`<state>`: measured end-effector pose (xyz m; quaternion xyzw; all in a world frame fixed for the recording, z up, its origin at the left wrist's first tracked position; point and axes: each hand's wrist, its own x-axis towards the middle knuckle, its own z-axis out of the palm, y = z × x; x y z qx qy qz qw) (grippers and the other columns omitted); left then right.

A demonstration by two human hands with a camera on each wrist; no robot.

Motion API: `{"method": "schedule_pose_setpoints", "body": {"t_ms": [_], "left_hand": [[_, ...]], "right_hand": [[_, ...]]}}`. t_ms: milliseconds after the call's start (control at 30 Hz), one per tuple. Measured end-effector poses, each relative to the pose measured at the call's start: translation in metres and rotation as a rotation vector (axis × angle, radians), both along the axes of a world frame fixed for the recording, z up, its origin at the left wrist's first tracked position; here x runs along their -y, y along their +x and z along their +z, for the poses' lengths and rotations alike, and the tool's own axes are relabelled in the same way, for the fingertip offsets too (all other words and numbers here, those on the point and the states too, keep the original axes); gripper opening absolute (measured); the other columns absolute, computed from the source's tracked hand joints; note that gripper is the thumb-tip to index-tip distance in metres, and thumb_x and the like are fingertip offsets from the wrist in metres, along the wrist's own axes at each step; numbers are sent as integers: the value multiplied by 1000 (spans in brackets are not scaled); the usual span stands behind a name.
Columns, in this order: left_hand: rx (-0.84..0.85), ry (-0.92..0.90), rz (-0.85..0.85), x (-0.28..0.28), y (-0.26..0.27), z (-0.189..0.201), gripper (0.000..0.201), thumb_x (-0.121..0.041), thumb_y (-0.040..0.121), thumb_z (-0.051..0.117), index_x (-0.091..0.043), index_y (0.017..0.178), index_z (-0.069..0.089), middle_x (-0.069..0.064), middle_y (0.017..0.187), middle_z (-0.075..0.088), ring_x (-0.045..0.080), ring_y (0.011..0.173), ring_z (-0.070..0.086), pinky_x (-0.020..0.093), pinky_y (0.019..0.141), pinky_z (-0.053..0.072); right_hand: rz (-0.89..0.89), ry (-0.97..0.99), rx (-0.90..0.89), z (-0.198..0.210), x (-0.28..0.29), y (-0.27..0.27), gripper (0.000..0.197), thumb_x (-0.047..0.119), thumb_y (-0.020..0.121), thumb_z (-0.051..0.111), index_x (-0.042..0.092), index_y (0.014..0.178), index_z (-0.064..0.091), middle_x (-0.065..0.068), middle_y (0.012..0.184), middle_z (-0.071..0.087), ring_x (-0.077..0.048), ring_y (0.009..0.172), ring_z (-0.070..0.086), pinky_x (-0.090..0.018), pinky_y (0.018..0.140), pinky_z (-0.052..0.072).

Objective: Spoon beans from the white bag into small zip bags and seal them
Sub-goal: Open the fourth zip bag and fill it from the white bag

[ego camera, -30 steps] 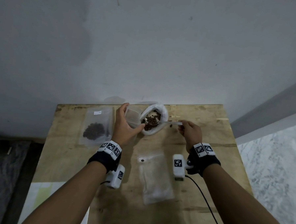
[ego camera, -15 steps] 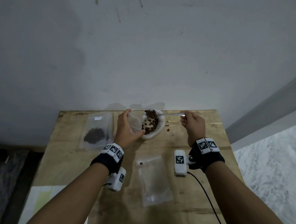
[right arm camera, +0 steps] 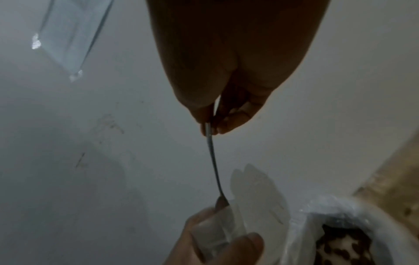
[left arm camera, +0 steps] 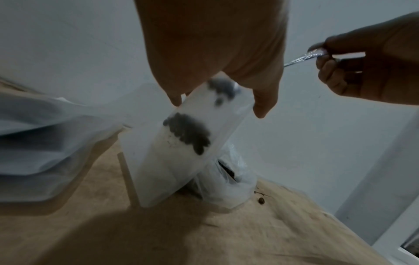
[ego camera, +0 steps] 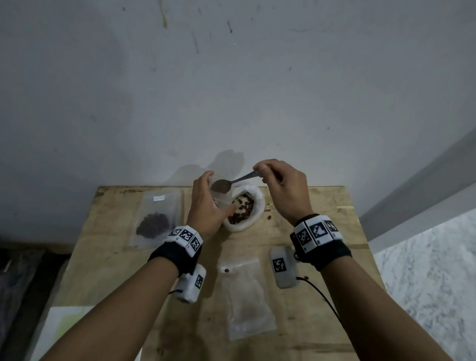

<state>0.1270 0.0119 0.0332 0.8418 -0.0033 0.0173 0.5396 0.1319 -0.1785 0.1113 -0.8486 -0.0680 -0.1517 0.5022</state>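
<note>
My left hand (ego camera: 206,203) holds a small clear zip bag (left arm camera: 181,141) upright by its mouth, just left of the white bag (ego camera: 253,208) of brown beans. Dark beans (left arm camera: 188,132) are sliding down inside the zip bag. My right hand (ego camera: 280,185) pinches the handle of a metal spoon (ego camera: 232,181), whose bowl tips down into the zip bag's mouth. In the right wrist view the spoon (right arm camera: 214,165) runs from my fingertips into the zip bag (right arm camera: 249,200), beside the white bag (right arm camera: 340,224).
A filled zip bag (ego camera: 154,220) lies at the table's back left. An empty zip bag (ego camera: 246,294) lies flat in the middle of the wooden table (ego camera: 319,336). A stray bean (ego camera: 268,217) sits right of the white bag. The wall stands directly behind the table.
My right hand lifted the loaded spoon out of the white bag, carried it left and tipped it into the zip bag. Beans are now falling inside that bag.
</note>
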Motion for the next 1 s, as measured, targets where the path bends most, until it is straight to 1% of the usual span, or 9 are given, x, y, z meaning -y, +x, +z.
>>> {"method": "schedule_pose_setpoints", "body": {"t_ms": [67,133,367,500,633,767,833,900,1000], "left_hand": [[3,-9,1,-1,1,3,96,-21,75,86,-22,149,25,-1,149,27,4,131,27,22,106,27],[-7,-18,2,-3,2,4,97,-18,74,87,-21,149,26,-1,149,27,6,132,28,23,106,28],[-13,-4,7,-16,-1,-3,97,-23,73,88,-23,148,26,-4,148,27,7,135,29,28,111,30],[-5,-11,2,-25,-5,-7,98,-25,72,89,-24,147,26,-9,146,27,5,135,30,25,110,30],[-19,-39,-15,-29,-10,-7,95,-21,75,87,-22,148,26,-9,149,27,1,136,27,11,107,26],[-23,-44,-26,-29,-13,-6,95,-20,75,86,-21,148,26,-4,153,27,-1,134,27,-7,97,22],[-35,-56,-24,-29,-15,-3,96,-21,74,87,-22,148,26,-4,155,27,-1,136,27,-1,102,24],[-46,-74,-21,-29,-16,-1,97,-23,74,87,-21,149,26,-3,156,27,4,140,27,15,111,27],[-57,-89,-22,-30,-16,-2,99,-24,73,88,-22,149,25,-5,156,27,7,143,27,28,116,29]], "right_hand": [[20,19,25,0,2,1,18,21,99,58,15,98,74,6,92,74,-6,82,67,-24,74,54],[-30,94,-11,0,7,3,19,21,99,57,14,98,75,6,88,73,-3,77,65,-19,72,52],[-396,397,-201,-28,35,6,23,23,95,54,22,89,76,9,73,70,-3,67,62,-27,71,54],[-521,372,-315,-64,49,-5,23,25,94,54,26,83,75,4,76,71,-6,67,65,-32,74,56],[-501,228,-424,-99,45,-17,25,26,97,51,22,89,75,1,75,71,-12,71,66,-35,76,57],[-387,150,-553,-123,33,-20,24,29,96,52,31,83,72,3,71,71,-21,75,70,-36,76,56],[-336,128,-630,-132,28,-20,23,31,93,55,32,76,71,3,71,73,-23,77,71,-43,81,58],[-311,135,-682,-136,24,-18,19,30,90,60,32,76,72,1,71,74,-26,79,71,-47,83,58],[-302,138,-696,-135,21,-17,11,31,87,65,31,79,73,1,72,74,-25,80,71,-44,82,58]]}}
